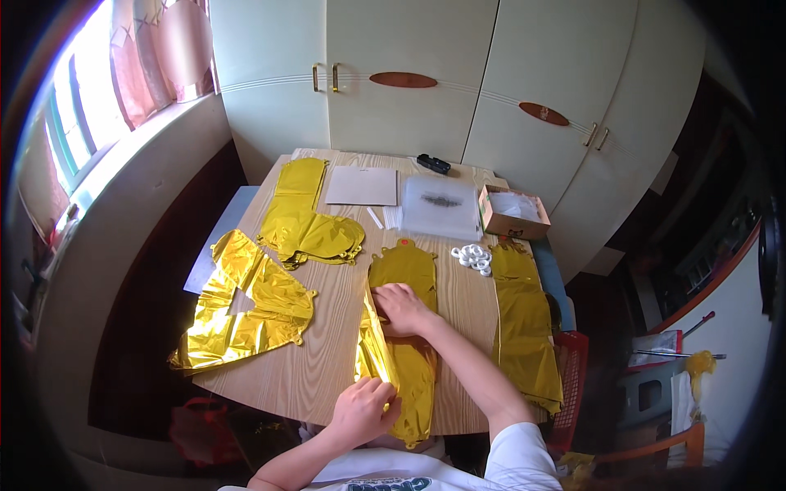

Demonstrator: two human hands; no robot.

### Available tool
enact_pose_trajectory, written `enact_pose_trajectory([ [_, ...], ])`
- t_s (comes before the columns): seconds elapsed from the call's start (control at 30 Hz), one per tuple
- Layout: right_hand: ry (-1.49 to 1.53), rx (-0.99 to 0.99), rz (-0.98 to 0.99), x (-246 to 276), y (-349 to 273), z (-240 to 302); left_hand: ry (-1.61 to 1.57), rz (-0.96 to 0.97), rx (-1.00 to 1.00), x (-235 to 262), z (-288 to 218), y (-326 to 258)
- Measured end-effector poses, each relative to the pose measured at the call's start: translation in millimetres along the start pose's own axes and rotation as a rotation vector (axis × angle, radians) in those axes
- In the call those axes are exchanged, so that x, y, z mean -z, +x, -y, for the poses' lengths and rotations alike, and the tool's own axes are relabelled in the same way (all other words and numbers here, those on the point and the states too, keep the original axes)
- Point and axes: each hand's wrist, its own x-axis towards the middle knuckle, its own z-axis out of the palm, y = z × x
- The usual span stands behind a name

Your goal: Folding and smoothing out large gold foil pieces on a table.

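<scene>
The left hand (pixel 366 409) has its fingers curled closed on the raised edge of a flat gold foil balloon (pixel 414 368), lying lengthwise at the wooden table's (pixel 336 340) near middle. The right hand (pixel 401 309) rests on it farther up; whether it pinches foil, I cannot tell. Beyond sit white rings (pixel 472 259) and an open cardboard box (pixel 514 226).

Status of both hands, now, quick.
Left hand: closed, holding the edge of the gold foil.
Right hand: touching the foil; fingertips partly hidden, grip can't be told.
</scene>
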Motion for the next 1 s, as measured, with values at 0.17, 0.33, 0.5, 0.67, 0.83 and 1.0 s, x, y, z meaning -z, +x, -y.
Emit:
enact_pose_trajectory([
  [0.17, 0.029, -0.049, 0.072, 11.9, 8.4, 1.2, 0.048, -0.001, -0.039, -4.1, 2.5, -1.8],
  [0.33, -0.013, -0.055, 0.073, 4.7, 2.5, 0.9, 0.019, 0.016, -0.064, 2.5, 0.1, 0.4],
  [0.5, -0.036, -0.085, 0.117, 12.4, -5.1, 13.4, -0.026, 0.017, -0.08, 5.5, 7.9, 0.7],
  [0.67, 0.036, -0.146, 0.044, 11.1, -12.0, 12.2, -0.073, -0.024, -0.022, 13.0, 20.8, -3.9],
  [0.83, 0.059, -0.243, 0.065, 13.3, -19.9, 11.0, -0.141, -0.139, -0.001, 18.2, 24.7, -3.9],
  [1.0, 0.081, -0.214, 0.041, 11.3, -27.4, 13.1, -0.134, -0.134, 0.007, 17.3, 26.6, -3.0],
])
